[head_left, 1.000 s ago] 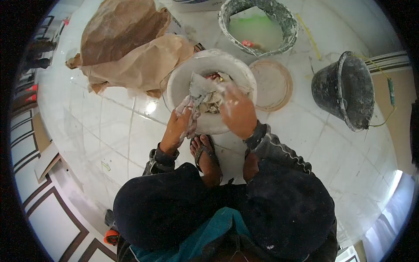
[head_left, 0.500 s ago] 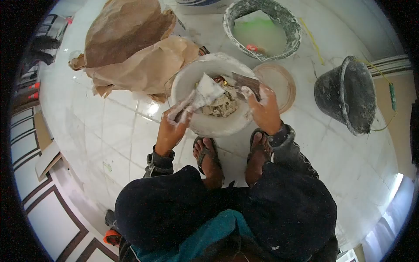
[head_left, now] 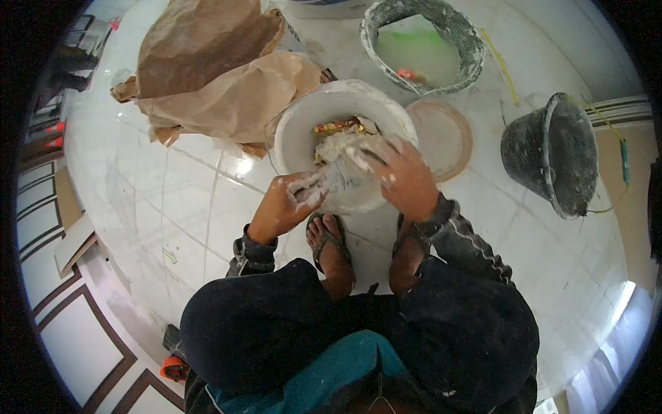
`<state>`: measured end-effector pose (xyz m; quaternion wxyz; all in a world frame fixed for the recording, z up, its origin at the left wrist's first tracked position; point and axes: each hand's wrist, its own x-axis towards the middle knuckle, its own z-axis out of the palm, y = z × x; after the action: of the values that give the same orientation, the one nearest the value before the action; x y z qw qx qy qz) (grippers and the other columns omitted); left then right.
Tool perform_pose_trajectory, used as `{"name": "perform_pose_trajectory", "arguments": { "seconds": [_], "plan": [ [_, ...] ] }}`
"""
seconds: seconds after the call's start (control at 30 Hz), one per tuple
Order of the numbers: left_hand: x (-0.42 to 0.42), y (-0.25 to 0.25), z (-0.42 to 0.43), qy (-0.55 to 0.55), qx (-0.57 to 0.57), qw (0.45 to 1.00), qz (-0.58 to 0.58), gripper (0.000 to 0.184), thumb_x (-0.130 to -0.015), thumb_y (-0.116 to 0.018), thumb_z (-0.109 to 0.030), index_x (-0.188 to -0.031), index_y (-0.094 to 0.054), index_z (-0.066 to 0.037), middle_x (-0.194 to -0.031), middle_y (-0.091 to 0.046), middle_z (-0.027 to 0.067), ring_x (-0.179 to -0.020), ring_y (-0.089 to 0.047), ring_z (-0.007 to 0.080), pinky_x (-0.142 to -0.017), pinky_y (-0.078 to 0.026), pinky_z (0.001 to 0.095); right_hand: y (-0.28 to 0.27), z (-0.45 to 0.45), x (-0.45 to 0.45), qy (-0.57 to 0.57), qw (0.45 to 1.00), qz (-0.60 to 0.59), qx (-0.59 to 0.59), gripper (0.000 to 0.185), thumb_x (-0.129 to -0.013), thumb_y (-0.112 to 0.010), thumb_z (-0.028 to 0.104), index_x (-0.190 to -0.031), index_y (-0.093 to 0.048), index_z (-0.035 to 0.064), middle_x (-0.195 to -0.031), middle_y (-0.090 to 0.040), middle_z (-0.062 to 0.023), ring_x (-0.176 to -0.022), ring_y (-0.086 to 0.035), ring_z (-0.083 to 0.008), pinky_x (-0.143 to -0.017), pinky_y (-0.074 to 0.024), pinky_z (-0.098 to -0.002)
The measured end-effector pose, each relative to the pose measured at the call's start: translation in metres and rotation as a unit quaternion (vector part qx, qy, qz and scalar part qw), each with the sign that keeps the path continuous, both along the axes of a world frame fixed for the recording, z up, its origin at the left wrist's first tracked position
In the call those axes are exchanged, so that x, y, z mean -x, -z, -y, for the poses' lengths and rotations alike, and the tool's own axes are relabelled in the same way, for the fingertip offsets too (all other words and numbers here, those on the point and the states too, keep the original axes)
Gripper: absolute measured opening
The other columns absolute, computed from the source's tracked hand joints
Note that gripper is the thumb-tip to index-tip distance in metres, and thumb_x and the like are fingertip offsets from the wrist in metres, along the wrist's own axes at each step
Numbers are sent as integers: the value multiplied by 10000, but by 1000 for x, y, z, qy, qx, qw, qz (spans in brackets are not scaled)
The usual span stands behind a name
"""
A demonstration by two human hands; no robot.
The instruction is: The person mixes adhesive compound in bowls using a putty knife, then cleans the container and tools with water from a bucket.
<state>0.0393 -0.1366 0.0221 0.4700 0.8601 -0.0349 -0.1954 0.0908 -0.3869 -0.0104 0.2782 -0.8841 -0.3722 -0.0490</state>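
A white bucket (head_left: 293, 127) stands on the floor in front of my feet. Inside it lie pale plaster-like clumps (head_left: 333, 146) and a red-and-yellow wrapper (head_left: 336, 126). My left hand (head_left: 302, 191), smeared white, is closed on a plaster-coated putty knife (head_left: 337, 176) over the bucket's near side. My right hand (head_left: 408, 176) grips a flat scraper (head_left: 373, 156), now seen nearly edge-on, close above that blade. Whether the two tools touch is unclear. The fingers of my right hand partly cover its scraper.
Crumpled brown paper (head_left: 227, 103) lies left of the bucket. Behind it stands a plaster-stained bucket (head_left: 476, 58) with cloudy water. A round lid (head_left: 463, 141) rests at the right, near a tipped black bucket (head_left: 524, 155). Sandalled feet (head_left: 331, 252) are just below.
My right hand has moved left and inward, turning its scraper. The putty knife in my left hand has swung down and right, towards the bucket's near side, exposing the wrapper.
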Motion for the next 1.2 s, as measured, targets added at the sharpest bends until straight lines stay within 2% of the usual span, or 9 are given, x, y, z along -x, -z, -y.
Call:
{"name": "perform_pose_trajectory", "arguments": {
  "seconds": [0.13,0.27,0.33,0.37,0.57,0.77,0.93,1.03,1.2],
  "plan": [
    [-2,1,-6,59,-10,996,61,377,-888,-620,-200,-1191,-606,23,-850,-673,92,-718,-604,136,-688,-510,275,-4,11,-19,80,995,-14,-64,463,-778,-579,62,-1241,-570,67,-1166,-593,-154,-1108,-538,-342,-952,-451,-417],
    [0,-4,-26,-131,1,991,-39,403,-899,-618,-237,-1236,-569,-20,-648,-458,-70,-475,-338,12,-420,-283,193,-1,26,-24,161,976,-129,-72,424,-825,-575,88,-1238,-542,-5,-1172,-596,-214,-1085,-557,-387,-967,-431,-430],
    [-4,-23,-27,-155,11,978,-140,484,-842,-695,-267,-1191,-575,46,-785,-623,38,-613,-533,78,-529,-447,226,-16,23,-22,175,946,-216,-166,408,-853,-567,102,-1225,-528,-60,-1170,-593,-259,-1075,-565,-422,-971,-421,-440],
    [-1,-10,-32,-151,20,982,-114,457,-884,-647,-272,-1227,-565,19,-698,-554,-6,-508,-432,39,-429,-348,192,-10,23,-21,178,946,-214,-164,408,-853,-567,102,-1225,-528,-60,-1170,-593,-259,-1075,-565,-422,-971,-421,-440],
    [5,6,-50,-175,221,948,-150,392,-978,-488,-291,-1241,-555,-9,-621,-530,10,-428,-425,68,-400,-372,203,-5,26,-17,183,911,-279,-242,435,-834,-597,118,-1216,-533,-80,-1161,-605,-263,-1090,-587,-382,-953,-446,-377],
    [1,-1,-51,-181,139,960,-163,353,-969,-493,-365,-916,-591,-31,-583,-506,12,-379,-410,60,-337,-345,209,16,0,29,34,993,-72,-90,314,-797,-656,130,-1086,-622,11,-1063,-640,-212,-965,-626,-357,-886,-497,-423],
    [-4,-4,-49,-216,40,961,-169,346,-922,-589,-349,-805,-579,-23,-595,-527,14,-397,-448,67,-344,-344,216,4,-8,33,69,975,-152,-144,311,-812,-671,171,-1080,-620,21,-994,-659,-186,-899,-645,-330,-781,-512,-390],
    [-5,4,-47,-176,-94,974,-106,333,-877,-660,-289,-762,-558,7,-607,-545,59,-464,-525,151,-420,-405,288,-5,8,22,238,899,-319,-182,399,-829,-655,251,-1119,-565,-8,-879,-667,-222,-837,-652,-390,-791,-510,-436],
    [8,71,-79,53,-229,939,253,274,-895,-635,-258,-927,-613,13,-625,-535,77,-538,-512,138,-494,-449,317,7,15,36,252,873,-349,-229,383,-840,-638,260,-1108,-574,-6,-956,-658,-232,-893,-649,-372,-798,-513,-427]
  ]
}}
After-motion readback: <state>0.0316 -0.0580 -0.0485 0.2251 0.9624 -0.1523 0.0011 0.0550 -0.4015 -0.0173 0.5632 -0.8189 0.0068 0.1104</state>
